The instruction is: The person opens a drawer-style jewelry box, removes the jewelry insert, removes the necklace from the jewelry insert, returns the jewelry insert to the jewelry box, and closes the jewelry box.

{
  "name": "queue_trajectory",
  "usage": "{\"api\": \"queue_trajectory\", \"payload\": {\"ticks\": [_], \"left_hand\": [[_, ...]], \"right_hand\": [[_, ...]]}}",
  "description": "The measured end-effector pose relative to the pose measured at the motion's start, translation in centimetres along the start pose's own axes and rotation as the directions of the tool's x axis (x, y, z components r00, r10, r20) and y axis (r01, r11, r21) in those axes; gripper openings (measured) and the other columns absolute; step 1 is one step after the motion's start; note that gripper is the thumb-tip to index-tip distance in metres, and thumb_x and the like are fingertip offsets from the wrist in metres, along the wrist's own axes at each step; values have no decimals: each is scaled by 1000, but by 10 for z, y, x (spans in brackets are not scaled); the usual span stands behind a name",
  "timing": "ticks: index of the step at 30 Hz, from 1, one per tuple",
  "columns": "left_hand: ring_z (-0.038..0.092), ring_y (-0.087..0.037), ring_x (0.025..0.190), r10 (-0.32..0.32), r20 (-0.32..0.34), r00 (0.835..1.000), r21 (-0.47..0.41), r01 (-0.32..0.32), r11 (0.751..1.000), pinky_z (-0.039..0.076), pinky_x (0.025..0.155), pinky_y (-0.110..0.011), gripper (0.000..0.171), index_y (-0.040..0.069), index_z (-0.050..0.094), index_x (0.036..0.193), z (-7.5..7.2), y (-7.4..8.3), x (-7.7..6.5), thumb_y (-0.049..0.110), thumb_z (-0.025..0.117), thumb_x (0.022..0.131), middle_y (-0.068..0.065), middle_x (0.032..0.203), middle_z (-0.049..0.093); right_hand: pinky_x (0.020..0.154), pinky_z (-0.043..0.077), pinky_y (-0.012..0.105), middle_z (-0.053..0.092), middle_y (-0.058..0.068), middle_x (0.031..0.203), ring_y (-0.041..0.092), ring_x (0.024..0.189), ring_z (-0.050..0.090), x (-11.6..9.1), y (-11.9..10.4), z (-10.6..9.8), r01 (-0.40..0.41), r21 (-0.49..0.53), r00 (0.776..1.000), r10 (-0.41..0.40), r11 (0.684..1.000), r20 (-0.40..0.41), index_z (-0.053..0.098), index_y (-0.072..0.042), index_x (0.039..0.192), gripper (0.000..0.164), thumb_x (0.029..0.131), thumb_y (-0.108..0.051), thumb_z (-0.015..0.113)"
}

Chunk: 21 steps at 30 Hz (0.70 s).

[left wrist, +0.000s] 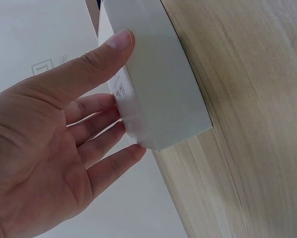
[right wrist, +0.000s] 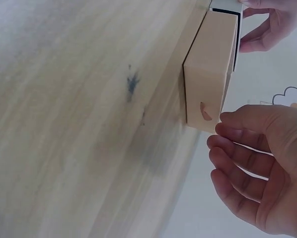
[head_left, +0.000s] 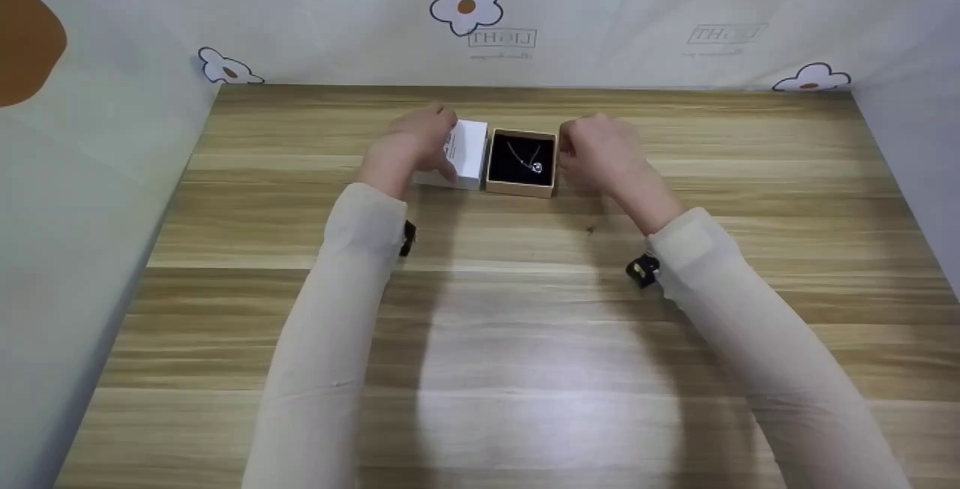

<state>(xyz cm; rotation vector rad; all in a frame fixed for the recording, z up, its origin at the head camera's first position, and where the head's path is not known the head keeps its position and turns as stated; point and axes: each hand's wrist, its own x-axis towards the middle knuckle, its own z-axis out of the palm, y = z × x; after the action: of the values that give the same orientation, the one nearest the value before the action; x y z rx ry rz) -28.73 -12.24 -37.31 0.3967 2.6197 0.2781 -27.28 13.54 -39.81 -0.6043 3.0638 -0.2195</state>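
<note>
A white box lid (head_left: 470,150) with printing on its top lies on the wooden table. My left hand (head_left: 412,145) holds it from the left, the thumb over its front face and the fingertips along its printed top edge in the left wrist view. To its right stands a small tan jewelry box (right wrist: 208,74), its top uncovered. Inside, a silver necklace (head_left: 536,167) with a pendant lies on black padding. My right hand (head_left: 600,148) is at the box's far right corner, fingers curled, thumb and index tips together by the rim. Nothing shows between those tips.
The wooden table (head_left: 525,324) ends at a pale curtain (head_left: 360,16) with flower prints, which hangs along the back and both sides. A small dark mark (head_left: 589,230) is on the wood in front of my right hand.
</note>
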Motion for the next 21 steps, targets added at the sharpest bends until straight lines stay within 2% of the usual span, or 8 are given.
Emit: {"api": "queue_trajectory", "payload": {"ticks": [3,9,16,21], "left_hand": [[38,-36,143,-4,8,1000,13,4,1000,33,120,-46,85,0,37,148,-1,0,1,24,84,81,-18,154,36],[38,-35,143,-12,8,1000,10,12,1000,33,121,-46,84,1,38,148,-1,1,0,24,83,81,-18,154,37],[37,-34,143,-13,-3,1000,5,13,1000,32,121,-46,84,1,38,148,0,0,1,24,84,81,-17,154,37],[36,-36,145,-21,3,1000,-16,21,1000,31,122,-47,82,3,39,148,0,1,0,23,83,81,-17,157,35]], "right_hand": [[66,54,52,73,12,85,34,79,69,2,-1,-3,6,-4,1000,-6,1000,-18,71,-8,86,14,85,-13,58],[72,56,50,75,11,95,34,87,69,5,-8,-8,8,22,1000,-8,1000,15,73,-8,94,15,89,-17,62],[74,56,49,74,11,99,33,90,70,9,-16,-3,72,36,997,-71,997,-18,73,-7,98,16,87,-16,67],[82,57,48,71,14,109,35,99,68,11,-23,1,99,55,994,-101,994,32,70,-5,111,25,90,-20,69]]}}
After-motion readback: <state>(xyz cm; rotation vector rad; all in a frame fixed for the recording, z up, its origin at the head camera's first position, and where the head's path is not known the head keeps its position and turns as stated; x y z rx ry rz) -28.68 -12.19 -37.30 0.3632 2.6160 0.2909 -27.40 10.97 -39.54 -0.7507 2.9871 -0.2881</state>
